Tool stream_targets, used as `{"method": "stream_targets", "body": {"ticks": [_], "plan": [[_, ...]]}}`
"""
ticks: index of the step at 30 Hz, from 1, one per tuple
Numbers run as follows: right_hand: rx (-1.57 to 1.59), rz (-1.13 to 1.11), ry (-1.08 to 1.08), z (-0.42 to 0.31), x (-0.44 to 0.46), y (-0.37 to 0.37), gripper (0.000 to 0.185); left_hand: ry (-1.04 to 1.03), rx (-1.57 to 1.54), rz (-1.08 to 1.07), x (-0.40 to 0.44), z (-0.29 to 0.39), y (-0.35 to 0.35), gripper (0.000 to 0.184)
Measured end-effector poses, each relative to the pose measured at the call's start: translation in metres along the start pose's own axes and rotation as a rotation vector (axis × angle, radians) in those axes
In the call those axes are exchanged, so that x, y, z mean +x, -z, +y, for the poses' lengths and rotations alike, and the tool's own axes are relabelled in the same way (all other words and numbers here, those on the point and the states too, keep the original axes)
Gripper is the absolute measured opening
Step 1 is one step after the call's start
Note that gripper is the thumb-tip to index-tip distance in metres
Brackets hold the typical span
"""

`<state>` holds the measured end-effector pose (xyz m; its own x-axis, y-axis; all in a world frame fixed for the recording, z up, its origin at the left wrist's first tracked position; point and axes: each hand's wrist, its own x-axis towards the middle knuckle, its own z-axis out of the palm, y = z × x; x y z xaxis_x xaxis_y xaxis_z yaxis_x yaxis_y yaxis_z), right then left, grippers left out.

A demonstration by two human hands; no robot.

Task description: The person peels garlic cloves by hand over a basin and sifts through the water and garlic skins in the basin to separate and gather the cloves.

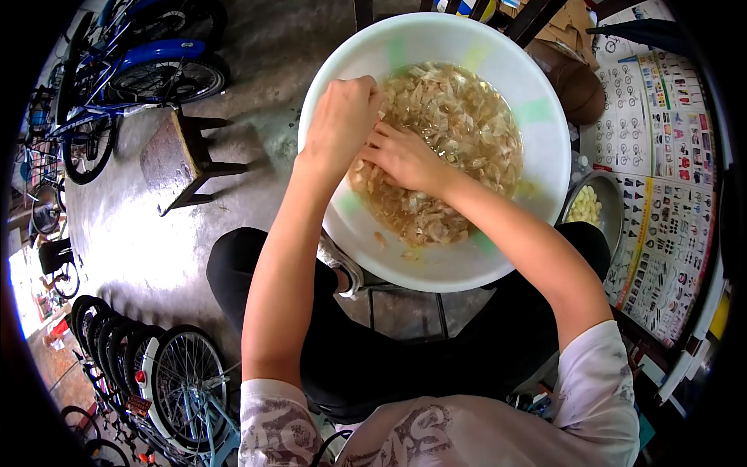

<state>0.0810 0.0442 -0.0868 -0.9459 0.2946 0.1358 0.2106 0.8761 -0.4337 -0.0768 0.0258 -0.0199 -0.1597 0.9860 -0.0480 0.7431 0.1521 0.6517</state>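
A large white basin (537,156) sits in front of me, holding brownish water crowded with loose garlic skins (459,117). Over its left side my left hand (345,117) is closed, its knuckles up and its fingertips turned away from view. My right hand (406,159) reaches in from the right, low over the floating skins, its fingers bent together beside the left one. The fingertips of both hands nearly meet; whatever is between them is hidden. To the right of the basin, a metal bowl (613,206) contains peeled garlic cloves (586,206).
A small wooden stool (175,159) stands on the concrete floor at left. Bicycles (167,70) fill the upper left, and more wheels (189,385) line the lower left. On the right are a printed poster sheet (661,171) and a brown ball (580,89).
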Motion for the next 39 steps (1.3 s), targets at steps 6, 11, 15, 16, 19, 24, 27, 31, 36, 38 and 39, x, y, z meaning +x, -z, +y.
{"method": "stream_targets", "body": {"ticks": [6,11,15,16,19,24,27,31,36,38,39], "plan": [[0.122,-0.007,0.044,-0.009,0.001,-0.008,0.047,-0.148,0.048,0.107,-0.002,0.000,-0.003,0.019],[0.117,0.047,0.052,-0.012,-0.006,-0.009,0.047,-0.034,0.062,0.068,-0.005,0.012,0.003,0.016],[0.212,-0.173,-0.090,-0.021,-0.006,-0.003,0.044,-0.069,0.057,0.072,-0.005,0.002,-0.001,0.016],[0.213,-0.170,-0.088,-0.020,-0.004,-0.004,0.044,-0.107,0.018,0.064,-0.008,0.002,0.000,0.017],[0.569,-0.099,0.007,-0.011,-0.003,-0.007,0.037,-0.095,-0.072,0.012,-0.009,0.005,0.003,0.019],[1.235,-0.230,-0.471,-0.007,-0.004,0.014,0.023,-0.006,-0.003,0.000,-0.013,0.021,0.014,0.019],[1.546,-0.180,-0.661,-0.007,-0.010,0.032,0.024,-0.022,-0.033,0.104,-0.011,0.016,0.011,0.017],[1.818,-0.041,-0.654,0.001,-0.022,0.049,0.036,-0.103,-0.177,0.206,-0.010,0.006,0.012,0.020],[1.900,0.088,-0.678,0.006,-0.030,0.061,0.039,0.124,-0.188,0.094,-0.020,0.029,0.035,0.022],[1.939,0.099,-0.675,0.006,-0.031,0.066,0.038,0.143,-0.235,0.007,-0.023,0.030,0.035,0.024],[1.871,0.100,-0.723,0.004,-0.031,0.071,0.037,0.142,-0.234,0.007,-0.024,0.030,0.035,0.024]]}}
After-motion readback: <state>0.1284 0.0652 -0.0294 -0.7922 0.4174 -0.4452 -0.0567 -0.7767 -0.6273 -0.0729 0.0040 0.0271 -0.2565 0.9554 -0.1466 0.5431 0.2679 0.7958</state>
